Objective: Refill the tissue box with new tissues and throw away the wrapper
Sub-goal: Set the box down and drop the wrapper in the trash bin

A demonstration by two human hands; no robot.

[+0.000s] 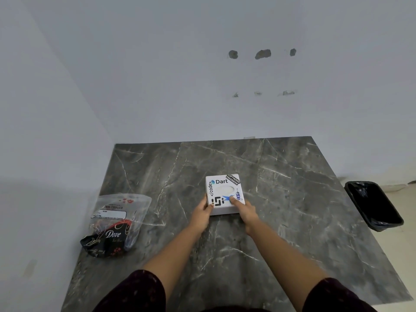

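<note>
A white square tissue box (222,188) with stickers and an oval opening on top sits on the dark marble table (281,199). My left hand (201,213) grips its near left corner, thumb on the lid. My right hand (244,209) holds the near right corner, fingers pressed on top. A crumpled clear and black plastic wrapper (114,224) printed "Dove" lies on the table's left side, apart from both hands; it looks flat, and I cannot tell what is inside it.
A black bin (374,204) lined with a black bag stands on the floor beyond the table's right edge. White walls close the back and left. The table's near edge is just below my sleeves.
</note>
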